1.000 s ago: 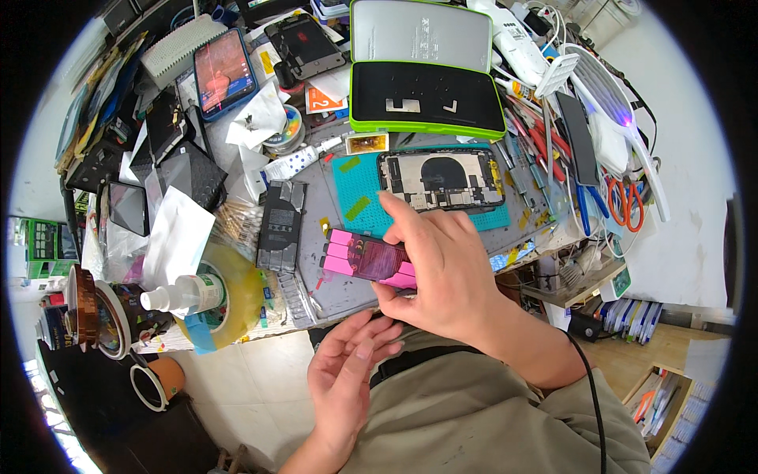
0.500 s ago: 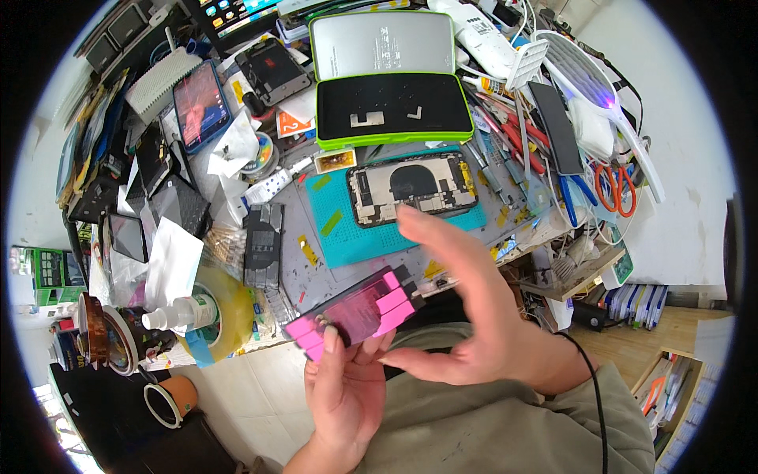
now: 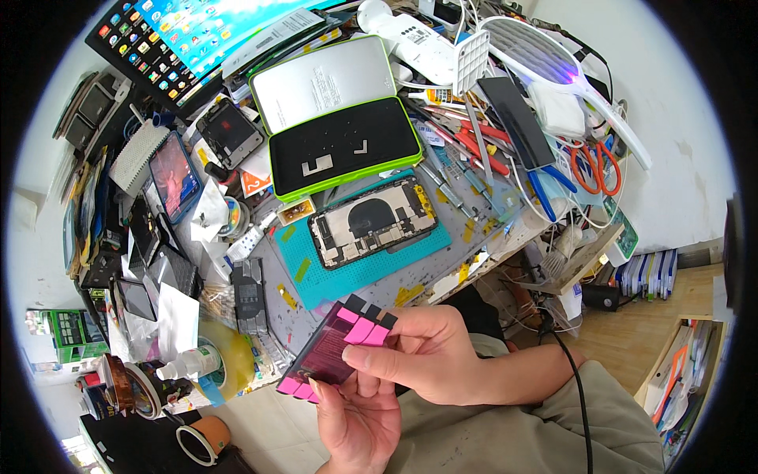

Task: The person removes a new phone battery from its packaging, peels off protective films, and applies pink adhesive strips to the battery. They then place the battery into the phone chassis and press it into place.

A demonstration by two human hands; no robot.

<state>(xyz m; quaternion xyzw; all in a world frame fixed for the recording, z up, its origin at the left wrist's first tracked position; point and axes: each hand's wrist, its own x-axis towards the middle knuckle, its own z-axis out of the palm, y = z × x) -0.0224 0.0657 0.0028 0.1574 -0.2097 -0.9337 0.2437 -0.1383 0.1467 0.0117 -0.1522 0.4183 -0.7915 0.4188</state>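
Note:
A flat phone battery [image 3: 320,357] with bright pink strips at both ends and black tabs along its far edge is held up in front of me, tilted. My left hand [image 3: 359,426] grips its near left part, thumb on the upper face. My right hand [image 3: 434,359] pinches the right end by the pink strips and black tabs, its thumb on top. Beyond my hands an opened phone body [image 3: 373,221] lies on a turquoise mat [image 3: 324,291]. Left of the mat rests a dark battery [image 3: 250,296].
A green-edged open case [image 3: 343,146] holding small metal plates stands behind the mat. Pliers, tweezers, orange-handled scissors [image 3: 596,167] and a white racket [image 3: 533,51] crowd the right. A pump bottle [image 3: 189,363], tape rolls and papers fill the left, below a monitor [image 3: 170,55].
My right hand has come down and closed on the battery's right end. The battery has turned more upright. The view has shifted, bringing more of the monitor into sight.

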